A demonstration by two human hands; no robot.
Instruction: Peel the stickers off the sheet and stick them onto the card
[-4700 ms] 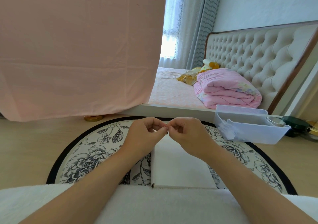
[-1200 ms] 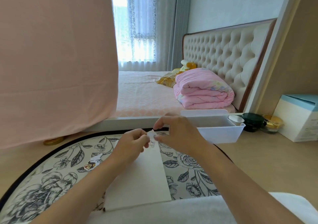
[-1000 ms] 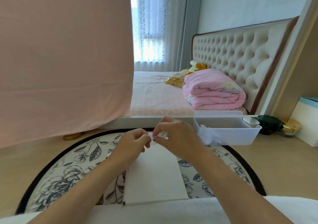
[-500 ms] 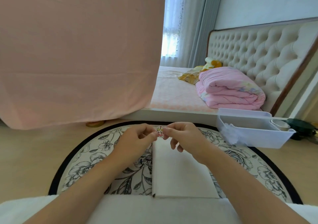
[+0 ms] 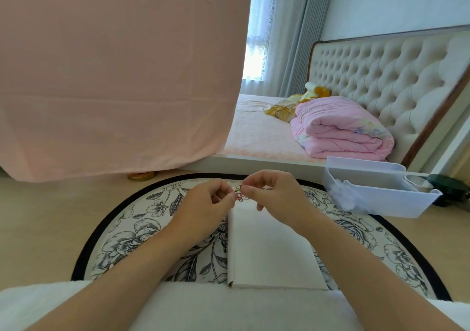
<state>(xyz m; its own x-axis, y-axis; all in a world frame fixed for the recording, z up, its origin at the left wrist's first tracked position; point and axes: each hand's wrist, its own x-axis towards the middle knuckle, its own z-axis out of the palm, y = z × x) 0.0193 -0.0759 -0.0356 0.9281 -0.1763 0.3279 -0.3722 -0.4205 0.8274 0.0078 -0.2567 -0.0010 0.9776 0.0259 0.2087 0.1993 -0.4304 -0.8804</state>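
A small cartoon sticker (image 5: 238,193), red, yellow and white, is held up between my two hands above the far end of the white card (image 5: 267,249). My left hand (image 5: 206,208) pinches its left edge with thumb and forefinger. My right hand (image 5: 274,198) pinches its right edge, with the other fingers loosely curled. The card lies flat on the round floral tray (image 5: 132,231), its near edge against a white cloth (image 5: 229,307). I cannot make out whether backing paper is still on the sticker.
A white plastic bin (image 5: 376,198) with crumpled white scraps sits to the right on the floor. Dark jars (image 5: 452,188) stand behind it. A pink sheet (image 5: 114,76) hangs at left, and a bed with a folded pink quilt (image 5: 338,129) lies ahead.
The camera swung from the right back to centre. Both hands stayed together at the card's far end; the coloured sticker face now shows between the fingertips.
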